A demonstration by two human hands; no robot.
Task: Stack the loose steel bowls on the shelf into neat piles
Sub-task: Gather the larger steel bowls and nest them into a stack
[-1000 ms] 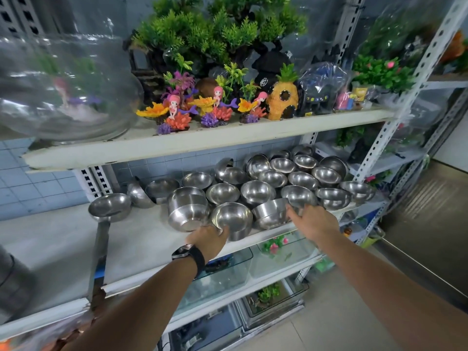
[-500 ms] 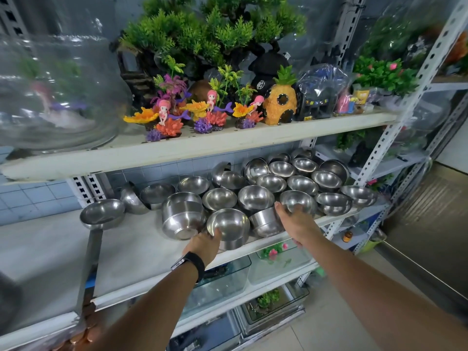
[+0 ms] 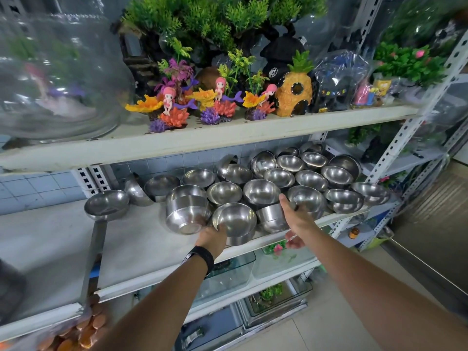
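Observation:
Many loose steel bowls [image 3: 260, 192] crowd the right half of the white middle shelf [image 3: 50, 249]. My left hand [image 3: 212, 236] grips the near rim of the front bowl [image 3: 235, 219], which sits on another bowl at the shelf's edge. Just right of it a tilted bowl [image 3: 271, 217] lies on its side. My right hand [image 3: 297, 219] holds that bowl's right rim, index finger pointing up and thumb hanging below the shelf edge. A short nested pile [image 3: 188, 211] leans to the left of the front bowl.
A steel ladle [image 3: 106, 205] with a long flat handle lies left of the bowls. The upper shelf [image 3: 202, 138] hangs low over the bowls with aquarium ornaments and a glass fishbowl [image 3: 50, 79]. Glass tanks [image 3: 228, 272] sit below. A slotted upright [image 3: 415, 122] stands at the right.
My right hand has slid a little left along the tilted bowl. My left hand stays on the front bowl's rim. The view has shifted slightly.

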